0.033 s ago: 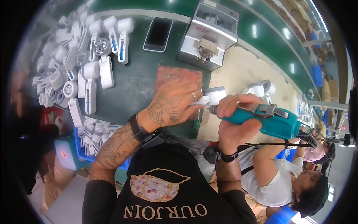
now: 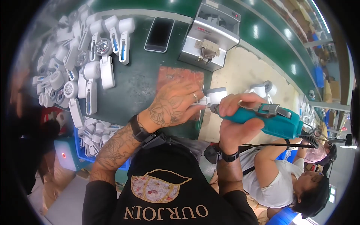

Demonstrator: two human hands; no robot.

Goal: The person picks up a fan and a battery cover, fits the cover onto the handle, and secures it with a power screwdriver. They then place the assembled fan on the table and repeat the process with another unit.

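Observation:
My left hand (image 2: 174,103) is closed around the handle of a small white handheld fan (image 2: 216,94), low over the table by a worn red pad (image 2: 165,73). The fan's round head sticks out to the right of my fingers; most of its handle is hidden under them. Gripped in my right hand (image 2: 240,125) is a teal electric screwdriver (image 2: 279,125), lying nearly level. Its dark nose points left at the fan, close to the neck below the head. Whether the bit touches a screw there is too small to tell.
White fans and fan parts (image 2: 92,71) pile up on the table's left. Below them is a blue crate (image 2: 80,150) with more. A phone (image 2: 159,34) and a silver screw feeder (image 2: 206,41) stand at the back. Another person (image 2: 277,176) sits at the right, near the screwdriver's cable.

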